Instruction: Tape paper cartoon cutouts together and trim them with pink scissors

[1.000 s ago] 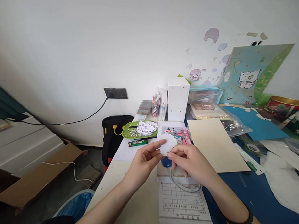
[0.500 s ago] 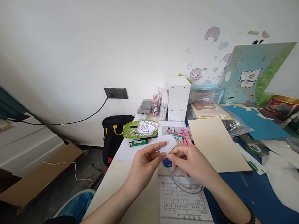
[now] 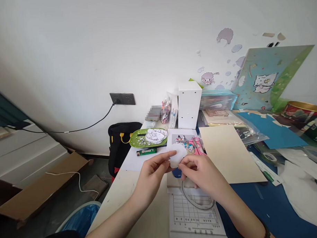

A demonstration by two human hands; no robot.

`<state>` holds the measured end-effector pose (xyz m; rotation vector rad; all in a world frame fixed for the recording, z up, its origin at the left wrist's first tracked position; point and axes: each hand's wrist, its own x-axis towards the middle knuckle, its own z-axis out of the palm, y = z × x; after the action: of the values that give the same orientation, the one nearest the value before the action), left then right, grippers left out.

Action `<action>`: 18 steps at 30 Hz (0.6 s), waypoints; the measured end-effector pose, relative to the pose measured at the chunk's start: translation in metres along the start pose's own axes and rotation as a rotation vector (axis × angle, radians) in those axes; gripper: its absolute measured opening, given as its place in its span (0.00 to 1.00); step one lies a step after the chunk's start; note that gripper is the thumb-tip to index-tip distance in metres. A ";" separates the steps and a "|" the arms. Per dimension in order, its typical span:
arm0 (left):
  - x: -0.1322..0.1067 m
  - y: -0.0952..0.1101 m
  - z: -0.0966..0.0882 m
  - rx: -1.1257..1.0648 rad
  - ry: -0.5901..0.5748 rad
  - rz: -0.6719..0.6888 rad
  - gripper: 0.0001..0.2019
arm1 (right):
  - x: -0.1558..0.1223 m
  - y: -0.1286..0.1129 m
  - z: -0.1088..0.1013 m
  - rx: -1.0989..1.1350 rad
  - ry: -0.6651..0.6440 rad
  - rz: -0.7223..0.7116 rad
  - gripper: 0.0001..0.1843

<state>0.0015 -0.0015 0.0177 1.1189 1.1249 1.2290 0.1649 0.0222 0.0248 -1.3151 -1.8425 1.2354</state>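
A small white rounded piece [image 3: 178, 152], thin and paper-like, is held up over the desk between my two hands. My left hand [image 3: 152, 173] pinches its left edge between thumb and fingers. At the lower right edge, my right hand [image 3: 199, 169] grips it with thumb and forefinger. Under the piece, part of a blue round object [image 3: 177, 173] shows. Below my right hand lies a loop of grey cord [image 3: 200, 206] on a printed form [image 3: 193, 218]. Just beyond my hands, pink-handled scissors [image 3: 197, 144] rest on a coloured cartoon picture.
A green tray [image 3: 137, 142] holding cut-out paper drawings sits behind my left hand, with a green box cutter or lighter-like item [image 3: 146, 152] in front. To the right lie a beige board [image 3: 228, 154], tape [image 3: 269, 157] and white sheets [image 3: 304, 193]. A white box [image 3: 190, 105] stands by the wall.
My left thumb has drawn back slightly to the left, showing more of the white piece's lower edge. My right fingers have shifted a little right along it. The cord loop has dropped slightly.
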 end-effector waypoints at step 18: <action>-0.003 -0.005 0.004 0.145 -0.008 0.112 0.24 | -0.001 -0.003 -0.001 0.019 0.022 0.054 0.05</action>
<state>0.0060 -0.0050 0.0129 1.3099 1.1728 1.2430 0.1648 0.0211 0.0277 -1.3703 -1.7866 1.2588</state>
